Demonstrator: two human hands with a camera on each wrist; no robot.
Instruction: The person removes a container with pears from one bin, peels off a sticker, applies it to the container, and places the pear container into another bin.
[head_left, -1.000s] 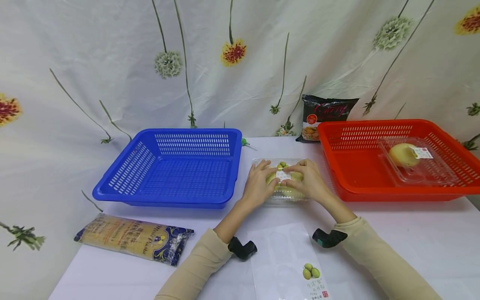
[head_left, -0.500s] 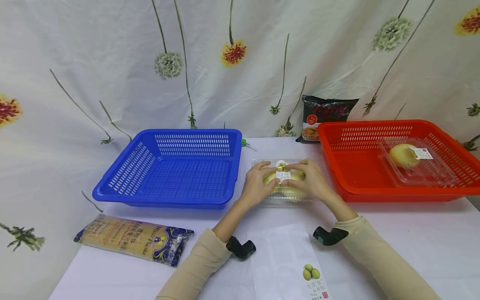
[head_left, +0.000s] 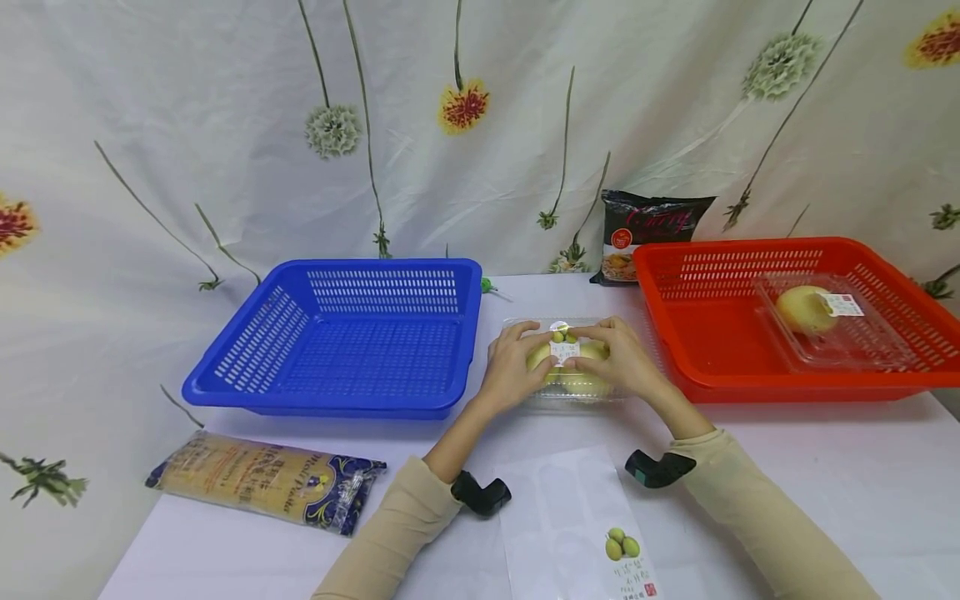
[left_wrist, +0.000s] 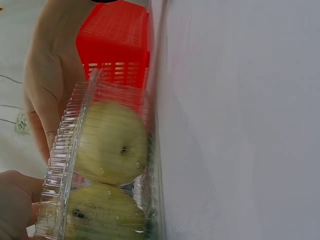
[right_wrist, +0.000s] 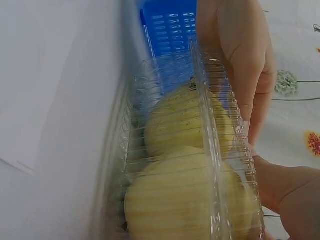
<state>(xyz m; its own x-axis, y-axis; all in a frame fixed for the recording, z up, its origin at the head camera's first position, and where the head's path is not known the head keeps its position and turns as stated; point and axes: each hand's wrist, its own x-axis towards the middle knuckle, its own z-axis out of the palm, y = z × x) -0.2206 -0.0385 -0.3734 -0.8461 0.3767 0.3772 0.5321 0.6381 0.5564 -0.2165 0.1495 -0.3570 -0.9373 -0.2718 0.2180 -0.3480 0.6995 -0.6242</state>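
A clear plastic clamshell box [head_left: 577, 397] with yellow-green pears [left_wrist: 112, 145] inside sits on the table between the hands. On its lid lies a white label [head_left: 565, 355] printed with green fruit and writing. My left hand [head_left: 510, 367] presses the label's left side, thumb and index fingertip set apart at its corners. From the other side, my right hand [head_left: 628, 360] touches the right corners the same way. Both wrist views show the box's ridged side and the pears through it, with hands above the lid.
A blue basket [head_left: 375, 408] stands left, and a red basket [head_left: 712, 383] right, holding another labelled box [head_left: 862, 333] with a pear. A pasta pack [head_left: 255, 479] lies front left, a black noodle packet [head_left: 652, 221] stands behind, and a label sheet [head_left: 555, 508] lies in front.
The left fingers have drawn in slightly over the lid, and the head view has shifted a little. Both hands otherwise stay at the label.
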